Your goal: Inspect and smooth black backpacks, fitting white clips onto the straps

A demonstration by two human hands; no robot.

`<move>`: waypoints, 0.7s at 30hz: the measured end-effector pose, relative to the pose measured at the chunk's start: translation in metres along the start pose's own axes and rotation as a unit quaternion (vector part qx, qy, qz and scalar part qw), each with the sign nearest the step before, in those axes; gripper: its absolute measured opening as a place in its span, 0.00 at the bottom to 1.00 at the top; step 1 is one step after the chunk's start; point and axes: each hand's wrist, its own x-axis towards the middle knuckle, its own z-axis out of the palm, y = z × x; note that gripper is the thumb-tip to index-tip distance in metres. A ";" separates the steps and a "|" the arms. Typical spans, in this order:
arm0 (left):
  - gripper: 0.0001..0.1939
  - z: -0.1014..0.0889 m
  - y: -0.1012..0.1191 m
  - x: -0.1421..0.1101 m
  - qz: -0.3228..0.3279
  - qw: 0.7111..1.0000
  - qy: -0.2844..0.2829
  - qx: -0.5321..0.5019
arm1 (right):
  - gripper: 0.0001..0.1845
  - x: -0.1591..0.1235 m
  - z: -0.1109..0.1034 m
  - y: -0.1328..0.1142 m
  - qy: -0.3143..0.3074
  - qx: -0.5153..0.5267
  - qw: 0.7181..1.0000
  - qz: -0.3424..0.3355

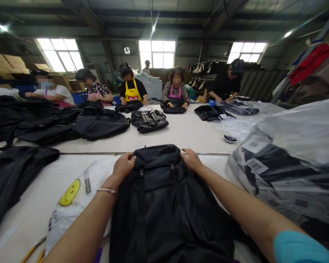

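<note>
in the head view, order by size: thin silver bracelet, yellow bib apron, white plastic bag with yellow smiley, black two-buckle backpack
1. Black two-buckle backpack
2. White plastic bag with yellow smiley, partly covered
3. Yellow bib apron
4. Thin silver bracelet

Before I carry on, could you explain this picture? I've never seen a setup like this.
There's no machine here: a camera worn on a person's head looks forward and down at their two bare hands. The left hand grips one upper corner of a black backpack lying on a white work surface. The right hand is at the opposite corner; its grip is harder to judge. To the left lies a white bag with a yellow smiley; to the right, a large see-through plastic bag. Several other people work across the surface.
</note>
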 end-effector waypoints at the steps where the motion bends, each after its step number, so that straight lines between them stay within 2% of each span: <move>1: 0.17 0.001 -0.001 0.013 -0.018 1.000 0.001 -0.010 | 0.31 0.012 0.000 0.002 0.006 0.008 1.000 0.028; 3: 0.15 0.007 -0.003 0.033 -0.044 0.998 -0.029 -0.041 | 0.35 0.034 0.003 0.006 -0.005 0.040 0.996 0.081; 5: 0.15 0.014 -0.006 0.045 -0.071 0.990 -0.078 -0.094 | 0.37 0.050 0.007 0.010 -0.047 0.085 0.988 0.119; 10: 0.20 0.020 -0.012 0.060 -0.133 0.943 -0.206 -0.227 | 0.25 0.066 0.010 0.023 -0.171 0.222 0.948 0.149; 15: 0.23 0.021 -0.007 0.063 -0.122 0.908 -0.242 -0.320 | 0.21 0.063 0.008 0.025 -0.163 0.296 0.931 0.139; 16: 0.23 0.022 -0.004 0.062 -0.109 0.905 -0.243 -0.331 | 0.22 0.062 0.005 0.022 -0.160 0.309 0.929 0.130; 18: 0.22 0.025 0.002 0.060 -0.077 0.930 -0.213 -0.290 | 0.24 0.061 -0.002 0.015 -0.133 0.297 0.941 0.094; 21: 0.21 0.034 0.009 0.062 -0.054 0.983 -0.106 -0.142 | 0.27 0.065 -0.014 0.004 -0.033 0.125 0.990 0.052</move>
